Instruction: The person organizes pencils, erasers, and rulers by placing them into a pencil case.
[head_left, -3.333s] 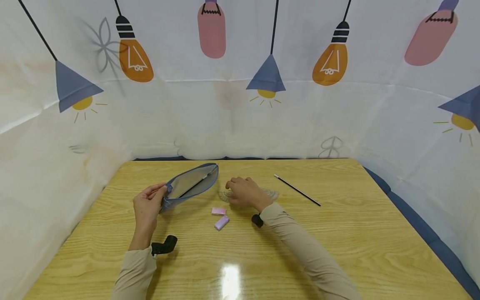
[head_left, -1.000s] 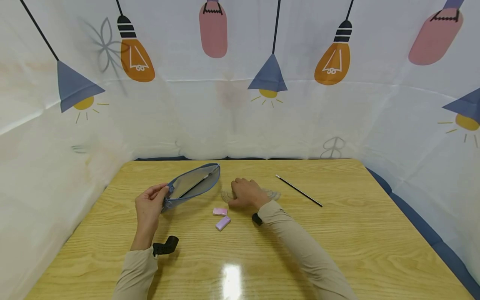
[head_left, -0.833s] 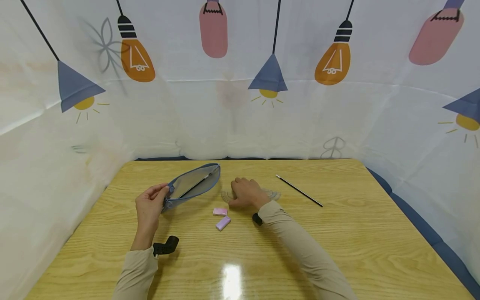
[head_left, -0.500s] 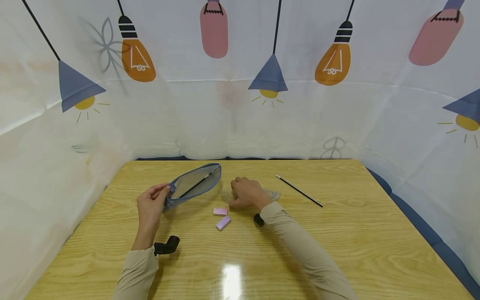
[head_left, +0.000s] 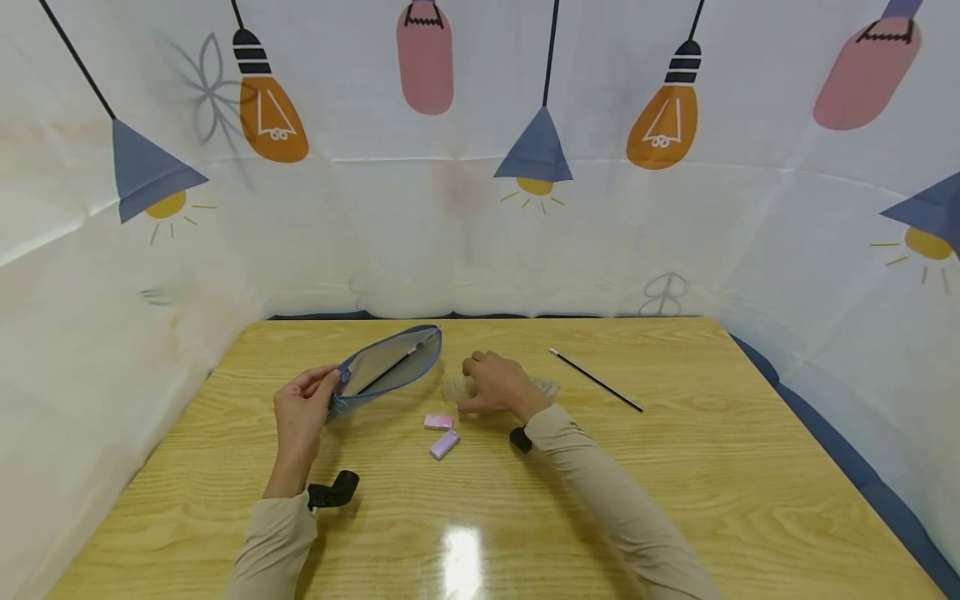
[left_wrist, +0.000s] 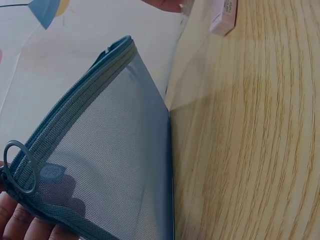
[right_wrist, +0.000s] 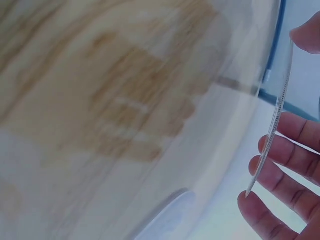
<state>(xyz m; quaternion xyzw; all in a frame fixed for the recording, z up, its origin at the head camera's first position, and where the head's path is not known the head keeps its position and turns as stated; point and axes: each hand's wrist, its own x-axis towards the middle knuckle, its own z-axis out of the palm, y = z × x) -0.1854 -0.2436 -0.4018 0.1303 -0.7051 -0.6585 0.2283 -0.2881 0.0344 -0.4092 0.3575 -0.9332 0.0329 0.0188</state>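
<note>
Narrow gap formed between right fingers [head_left: 471, 365] and mesh pouch [head_left: 408, 372], partly occupied by protractor [head_left: 453, 390], nearer side obstructed by pink block [head_left: 438, 422] and lilac block [head_left: 445, 444].

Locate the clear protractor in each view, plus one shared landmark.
Head: protractor at centre, partly hidden by the right hand.
Left wrist: probably the clear sliver at the top edge.
Right wrist: its ticked rim slants right of centre.
Landmark: right hand, in all three.

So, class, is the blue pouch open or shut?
The blue pouch is open: in the head view its mouth gapes, with a pencil showing inside. The left hand grips one end.
</note>
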